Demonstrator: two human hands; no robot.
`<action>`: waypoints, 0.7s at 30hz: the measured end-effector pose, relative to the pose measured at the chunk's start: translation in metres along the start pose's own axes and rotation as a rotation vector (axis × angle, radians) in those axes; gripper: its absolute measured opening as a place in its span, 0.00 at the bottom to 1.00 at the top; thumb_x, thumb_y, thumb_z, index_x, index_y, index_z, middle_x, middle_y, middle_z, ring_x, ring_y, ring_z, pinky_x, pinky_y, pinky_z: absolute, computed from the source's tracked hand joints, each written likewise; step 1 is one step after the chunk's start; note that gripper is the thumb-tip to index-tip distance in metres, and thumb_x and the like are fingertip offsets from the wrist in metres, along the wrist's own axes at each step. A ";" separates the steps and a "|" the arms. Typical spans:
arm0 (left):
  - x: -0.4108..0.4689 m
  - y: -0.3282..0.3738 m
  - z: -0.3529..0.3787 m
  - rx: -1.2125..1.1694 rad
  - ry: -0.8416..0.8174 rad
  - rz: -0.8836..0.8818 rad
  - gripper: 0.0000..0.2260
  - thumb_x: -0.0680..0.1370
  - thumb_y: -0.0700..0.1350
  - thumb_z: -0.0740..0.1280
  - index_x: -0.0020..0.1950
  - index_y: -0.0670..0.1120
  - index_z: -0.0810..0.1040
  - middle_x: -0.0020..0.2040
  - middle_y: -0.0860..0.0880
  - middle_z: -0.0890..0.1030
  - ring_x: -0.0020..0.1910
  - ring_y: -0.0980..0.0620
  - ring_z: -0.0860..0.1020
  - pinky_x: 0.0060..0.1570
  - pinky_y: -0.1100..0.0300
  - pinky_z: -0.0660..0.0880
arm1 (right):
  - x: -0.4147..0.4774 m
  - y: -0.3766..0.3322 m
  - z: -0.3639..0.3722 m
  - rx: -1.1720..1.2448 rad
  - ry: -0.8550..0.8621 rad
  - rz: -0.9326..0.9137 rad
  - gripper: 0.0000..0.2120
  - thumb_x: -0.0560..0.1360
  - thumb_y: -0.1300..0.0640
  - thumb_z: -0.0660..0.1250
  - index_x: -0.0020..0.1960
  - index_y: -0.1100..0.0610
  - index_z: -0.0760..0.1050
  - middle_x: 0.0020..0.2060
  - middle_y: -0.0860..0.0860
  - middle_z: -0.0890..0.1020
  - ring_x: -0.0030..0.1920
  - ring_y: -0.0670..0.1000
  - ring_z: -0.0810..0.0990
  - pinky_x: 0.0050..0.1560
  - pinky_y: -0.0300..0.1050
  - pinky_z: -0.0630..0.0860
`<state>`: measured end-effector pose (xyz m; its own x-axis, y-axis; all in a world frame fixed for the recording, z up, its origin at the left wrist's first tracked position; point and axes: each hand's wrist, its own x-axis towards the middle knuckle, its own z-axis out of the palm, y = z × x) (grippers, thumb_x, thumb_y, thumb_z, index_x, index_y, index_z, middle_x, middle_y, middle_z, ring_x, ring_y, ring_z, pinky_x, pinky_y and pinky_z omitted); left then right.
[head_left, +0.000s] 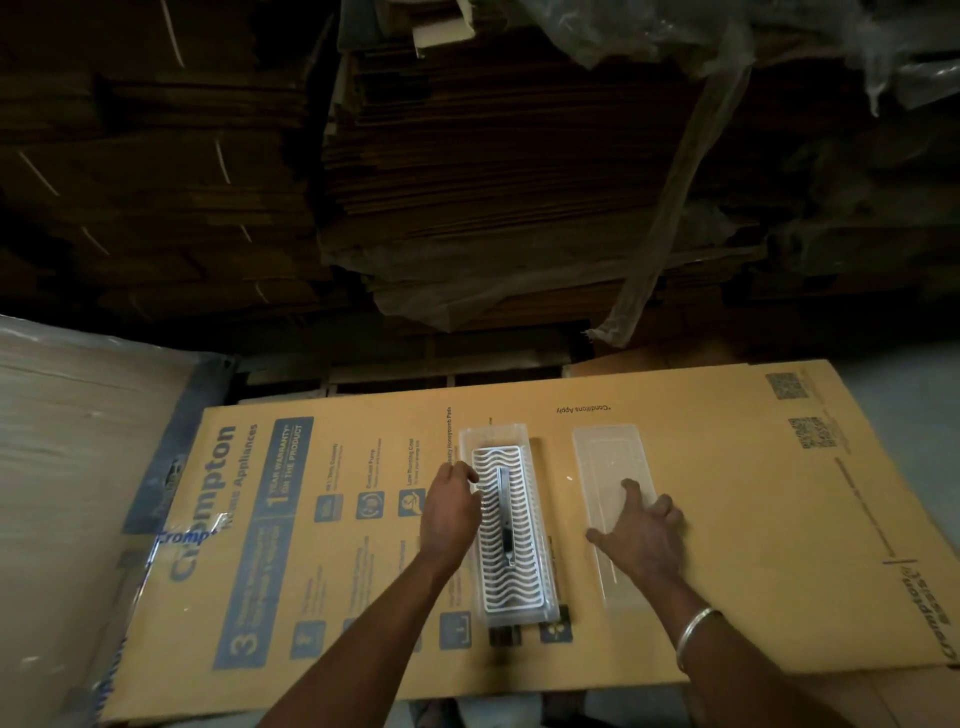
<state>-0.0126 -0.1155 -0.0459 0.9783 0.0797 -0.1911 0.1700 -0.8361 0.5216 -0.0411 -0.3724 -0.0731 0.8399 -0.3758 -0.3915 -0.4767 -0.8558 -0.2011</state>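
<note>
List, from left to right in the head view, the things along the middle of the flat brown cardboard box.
Left hand → clear plastic tray with white wavy grid insert → flat clear plastic lid → printed black QR codes.

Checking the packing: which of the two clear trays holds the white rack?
The left tray, touched by the left hand: a white wavy rack fills it. The right tray, under the right hand, has none.

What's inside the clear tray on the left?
A white wavy grid fills the tray, and a slim metal-and-black tool lies lengthwise on it. Whatever is beneath the grid is covered.
</note>
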 end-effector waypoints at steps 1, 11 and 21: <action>-0.003 -0.004 -0.001 -0.049 0.002 -0.022 0.10 0.79 0.43 0.69 0.58 0.47 0.75 0.56 0.49 0.75 0.45 0.49 0.77 0.45 0.55 0.74 | -0.001 -0.005 -0.003 -0.001 0.006 -0.003 0.49 0.60 0.33 0.76 0.73 0.45 0.57 0.63 0.61 0.65 0.62 0.63 0.65 0.53 0.57 0.78; -0.021 -0.037 0.002 -0.322 -0.081 -0.077 0.10 0.80 0.50 0.67 0.57 0.46 0.74 0.47 0.48 0.82 0.44 0.48 0.80 0.41 0.52 0.76 | -0.052 -0.099 -0.033 0.026 0.039 -0.198 0.52 0.60 0.25 0.69 0.76 0.40 0.49 0.65 0.62 0.62 0.62 0.62 0.65 0.55 0.57 0.77; -0.033 -0.056 -0.011 -0.689 -0.461 -0.343 0.10 0.82 0.45 0.59 0.46 0.44 0.77 0.40 0.41 0.84 0.37 0.46 0.81 0.43 0.48 0.81 | -0.087 -0.133 0.014 -0.107 -0.081 -0.238 0.55 0.62 0.23 0.65 0.79 0.41 0.44 0.66 0.61 0.60 0.62 0.61 0.62 0.54 0.55 0.74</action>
<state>-0.0536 -0.0654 -0.0600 0.7411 -0.0850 -0.6660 0.6228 -0.2835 0.7292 -0.0542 -0.2213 -0.0252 0.8994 -0.1335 -0.4162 -0.2346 -0.9509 -0.2019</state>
